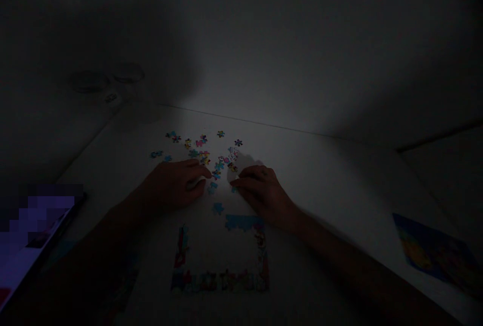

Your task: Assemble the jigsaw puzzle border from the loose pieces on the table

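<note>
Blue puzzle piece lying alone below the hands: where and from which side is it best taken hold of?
Pinch the piece by two opposite edges, coming down from the near side. It lies flat on the table, apart from the other pieces, so a pinch likely fits around it there.

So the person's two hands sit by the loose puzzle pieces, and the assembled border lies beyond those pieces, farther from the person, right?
Not quite: the head view shows the border nearer the person than the loose pieces, not beyond them. The left hand and right hand do sit by those pieces.
</note>
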Motion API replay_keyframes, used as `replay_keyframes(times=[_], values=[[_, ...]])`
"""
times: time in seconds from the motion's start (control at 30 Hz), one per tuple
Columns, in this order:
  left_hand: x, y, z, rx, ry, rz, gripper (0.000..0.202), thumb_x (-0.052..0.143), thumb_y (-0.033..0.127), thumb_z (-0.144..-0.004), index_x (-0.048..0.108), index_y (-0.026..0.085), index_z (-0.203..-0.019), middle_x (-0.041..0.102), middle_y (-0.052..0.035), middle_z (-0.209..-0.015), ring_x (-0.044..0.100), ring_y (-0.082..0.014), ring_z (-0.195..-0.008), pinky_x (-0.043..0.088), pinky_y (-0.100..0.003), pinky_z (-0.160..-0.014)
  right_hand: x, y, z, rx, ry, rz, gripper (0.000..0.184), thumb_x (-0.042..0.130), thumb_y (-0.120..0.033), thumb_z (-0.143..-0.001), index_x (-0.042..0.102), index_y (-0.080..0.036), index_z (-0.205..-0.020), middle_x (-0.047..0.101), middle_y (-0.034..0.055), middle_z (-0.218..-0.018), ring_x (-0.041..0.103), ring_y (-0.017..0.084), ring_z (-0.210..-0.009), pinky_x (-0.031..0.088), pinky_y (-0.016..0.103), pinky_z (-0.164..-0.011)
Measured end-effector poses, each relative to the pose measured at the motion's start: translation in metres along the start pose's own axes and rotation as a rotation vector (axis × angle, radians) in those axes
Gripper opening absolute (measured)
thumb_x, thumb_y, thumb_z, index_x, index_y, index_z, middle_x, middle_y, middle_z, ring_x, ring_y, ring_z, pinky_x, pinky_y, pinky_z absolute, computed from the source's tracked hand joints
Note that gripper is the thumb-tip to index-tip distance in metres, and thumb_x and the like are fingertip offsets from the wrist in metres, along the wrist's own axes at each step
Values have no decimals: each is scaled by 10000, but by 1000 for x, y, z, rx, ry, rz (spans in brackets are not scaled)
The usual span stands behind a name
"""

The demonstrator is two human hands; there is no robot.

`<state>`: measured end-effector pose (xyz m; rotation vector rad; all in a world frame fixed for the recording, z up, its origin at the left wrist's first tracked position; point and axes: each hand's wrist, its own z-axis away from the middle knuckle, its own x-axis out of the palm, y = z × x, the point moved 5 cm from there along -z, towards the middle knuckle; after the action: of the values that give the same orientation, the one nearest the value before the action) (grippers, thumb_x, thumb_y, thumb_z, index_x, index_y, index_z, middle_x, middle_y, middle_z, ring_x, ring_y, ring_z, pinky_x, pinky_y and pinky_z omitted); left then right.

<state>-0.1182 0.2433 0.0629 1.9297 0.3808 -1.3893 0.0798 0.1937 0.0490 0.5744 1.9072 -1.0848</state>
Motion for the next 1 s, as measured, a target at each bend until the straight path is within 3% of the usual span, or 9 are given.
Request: replay_keyframes(times=[0.17, 0.3, 0.73, 0.9, 1.0], values=[[6, 6, 1, 53, -94, -17, 327, 421, 363, -906, 657, 240, -1095, 653, -46, -1081, 637, -175, -937, 506, -279, -752, 0, -1, 0, -4, -3, -10, 298, 486, -134, -912, 691, -227, -1107, 635, 88, -1074, 554, 241, -1045, 391, 433, -893], [9, 8, 2, 54, -129, -53, 359, 406, 424, -909, 655, 266, -1114, 646, -53, -1098, 633, -189, -930, 516, -302, -769, 0, 1, 1, -3, 6, -16, 308, 485, -135, -913, 688, -244, -1117, 640, 83, -1074, 551, 237, -1053, 394, 430, -898], [7, 15, 5, -21, -344, -11, 281, 492, 367, -879, 629, 268, -1103, 635, -45, -1174, 600, -228, -1100, 469, -370, -899, 1, 2, 0, 2, 25, -8, 267, 502, -149, -913, 688, -226, -1088, 655, 78, -1065, 569, 227, -1048, 407, 411, -879], [6, 14, 6, -104, -367, -21, 415, 528, 354, -840, 555, 260, -1244, 569, -79, -1318, 564, -247, -1169, 459, -374, -926, -1, 0, 0, 0, 17, -9, 258, 508, -157, -913, 680, -218, -1095, 658, 89, -1067, 572, 232, -1041, 411, 413, -890], [6, 14, 7, -113, -383, -25, 393, 499, 366, -860, 553, 274, -1239, 560, -66, -1327, 553, -255, -1185, 447, -405, -947, -4, -5, 1, -43, 44, -1, 240, 518, -190, -915, 672, -207, -1098, 659, 94, -1058, 575, 234, -1034, 418, 420, -889]])
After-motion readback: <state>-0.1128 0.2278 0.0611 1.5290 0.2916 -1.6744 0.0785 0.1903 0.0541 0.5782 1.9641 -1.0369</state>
